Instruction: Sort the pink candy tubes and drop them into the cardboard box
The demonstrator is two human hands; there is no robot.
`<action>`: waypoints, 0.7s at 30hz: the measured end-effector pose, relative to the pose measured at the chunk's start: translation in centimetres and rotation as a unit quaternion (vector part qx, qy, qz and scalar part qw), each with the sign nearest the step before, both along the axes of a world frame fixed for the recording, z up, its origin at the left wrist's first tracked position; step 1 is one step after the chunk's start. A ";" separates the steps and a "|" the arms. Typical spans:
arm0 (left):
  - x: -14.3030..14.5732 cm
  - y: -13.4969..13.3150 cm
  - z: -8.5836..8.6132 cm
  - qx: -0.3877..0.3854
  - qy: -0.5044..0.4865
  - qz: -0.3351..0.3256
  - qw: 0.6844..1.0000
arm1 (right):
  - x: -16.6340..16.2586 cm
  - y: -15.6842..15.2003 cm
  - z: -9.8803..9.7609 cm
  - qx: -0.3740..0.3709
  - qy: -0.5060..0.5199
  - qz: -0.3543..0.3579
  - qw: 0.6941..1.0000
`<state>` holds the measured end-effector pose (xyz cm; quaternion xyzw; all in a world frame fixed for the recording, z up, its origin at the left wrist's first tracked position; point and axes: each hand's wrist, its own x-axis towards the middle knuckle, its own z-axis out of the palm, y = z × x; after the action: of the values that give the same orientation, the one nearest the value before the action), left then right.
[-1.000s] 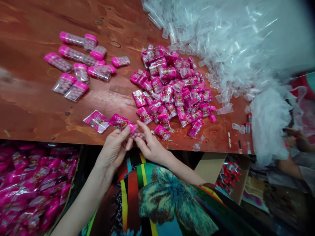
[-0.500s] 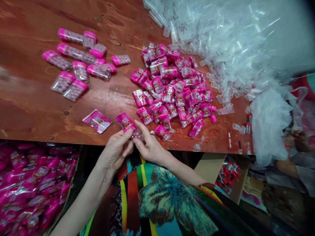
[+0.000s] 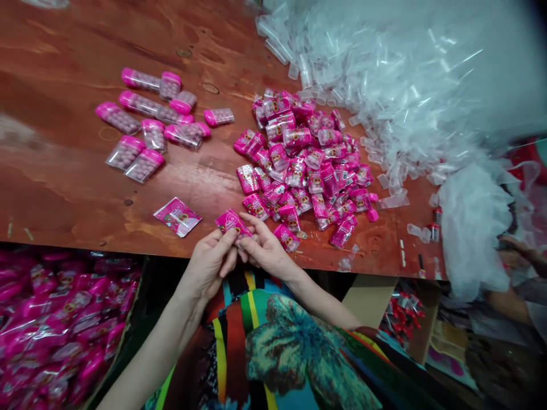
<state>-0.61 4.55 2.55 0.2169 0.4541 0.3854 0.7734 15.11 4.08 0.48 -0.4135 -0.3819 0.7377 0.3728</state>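
Observation:
Near the table's front edge, a pink printed wrapper sleeve is pinched between my two hands. My left hand has its thumb on the sleeve's near end and its fingers curled beneath. From the other side my right hand grips it with thumb and bent fingers. The candy container seen with the sleeve is mostly hidden by the sleeve and fingers. A flat printed sleeve lies on the table to the left. Beyond it are several clear candy containers with pink caps. A heap of wrapped candy containers lies just right of my hands.
Clear plastic tubes are piled across the back right of the wooden table. A translucent bag hangs over the right edge. Below the table stand a box of wrapped pink containers and a carton with red pieces.
The pale candies showing at the container's near end are now out of sight under the sleeve and fingers. My hands have moved closer together. The whole view has shifted slightly.

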 end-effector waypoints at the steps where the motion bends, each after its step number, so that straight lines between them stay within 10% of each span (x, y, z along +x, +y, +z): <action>1: 0.0 0.0 -0.1 0.001 0.002 0.002 1.000 | -0.1 0.1 -0.1 -0.003 -0.003 -0.004 1.000; 13: 1.9 -0.8 -0.2 0.015 0.018 -0.021 1.000 | 0.4 0.1 1.6 0.109 -0.205 -0.075 0.970; 21: 0.0 -1.0 -0.5 0.059 0.142 -0.027 0.988 | 7.3 3.6 7.6 0.229 -0.541 -0.294 0.754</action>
<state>-0.57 3.60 2.01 0.3263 0.5297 0.3559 0.6973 22.43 7.70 8.09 -0.7378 -0.5366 0.1357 0.3864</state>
